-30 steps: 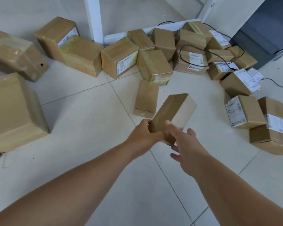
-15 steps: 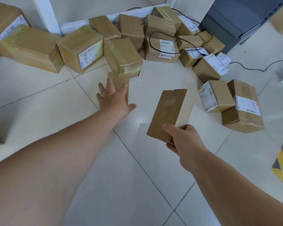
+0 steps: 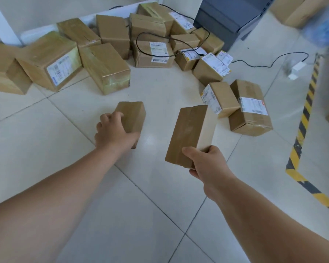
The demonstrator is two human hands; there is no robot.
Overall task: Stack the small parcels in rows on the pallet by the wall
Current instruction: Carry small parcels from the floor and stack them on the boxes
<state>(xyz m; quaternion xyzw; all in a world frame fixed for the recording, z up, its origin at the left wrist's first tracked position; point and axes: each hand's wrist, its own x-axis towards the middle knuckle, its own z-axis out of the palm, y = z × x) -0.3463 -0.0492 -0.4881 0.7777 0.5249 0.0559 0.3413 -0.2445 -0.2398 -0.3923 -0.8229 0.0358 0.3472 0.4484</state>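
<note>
My right hand (image 3: 207,164) grips the near end of a long brown taped parcel (image 3: 190,133) and holds it tilted above the tiled floor. My left hand (image 3: 113,131) curls round a second small brown parcel (image 3: 133,116) in the middle of the floor; I cannot tell if it is off the tiles. Several more cardboard parcels (image 3: 106,67) lie scattered along the white wall base, some with white shipping labels. No pallet is in view.
A black cable (image 3: 262,63) loops over the far parcels and runs right across the floor to a white plug. A dark grey cabinet (image 3: 230,19) stands at the back right. Yellow-black hazard tape (image 3: 302,130) marks the floor on the right. Two labelled parcels (image 3: 249,109) lie just right of my right hand.
My left hand let go of the long parcel, reached forward and closed on the small parcel on the floor. The right hand kept the long parcel. The view swung right.
</note>
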